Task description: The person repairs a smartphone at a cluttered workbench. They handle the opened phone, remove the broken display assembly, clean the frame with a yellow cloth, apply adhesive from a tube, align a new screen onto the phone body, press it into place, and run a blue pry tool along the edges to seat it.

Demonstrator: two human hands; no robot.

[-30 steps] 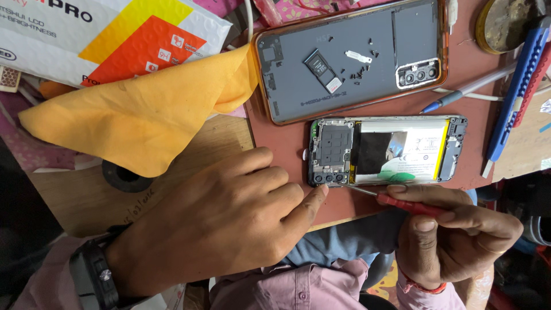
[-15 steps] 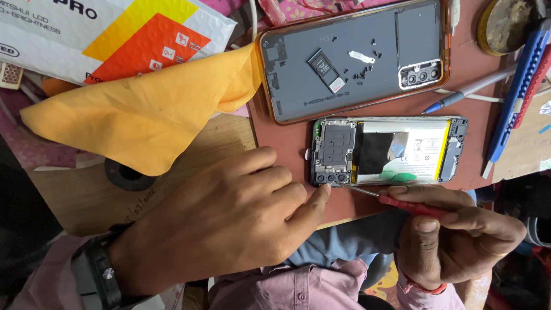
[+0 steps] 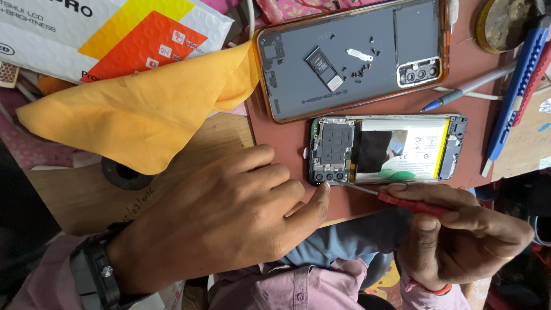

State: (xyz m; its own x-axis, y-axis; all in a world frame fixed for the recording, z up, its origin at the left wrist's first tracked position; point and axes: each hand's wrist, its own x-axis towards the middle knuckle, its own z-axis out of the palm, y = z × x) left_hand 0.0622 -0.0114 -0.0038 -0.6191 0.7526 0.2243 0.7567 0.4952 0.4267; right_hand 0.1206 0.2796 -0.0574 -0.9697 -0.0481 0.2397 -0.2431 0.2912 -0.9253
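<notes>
At centre-right of the frame, the opened phone (image 3: 387,150) lies on the worktop (image 3: 287,143). The left hand (image 3: 229,212) steadies its corner, fingers loose; the right hand (image 3: 459,235) grips a red screwdriver (image 3: 402,201), tip at the phone's lower edge. Working a screw demands steady, square pressure.

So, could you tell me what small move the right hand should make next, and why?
Probably seat the thin metal tip of the red-handled screwdriver squarely at the opened phone's lower edge; the right hand holds it slanted there, while the left hand steadies that corner.
</notes>
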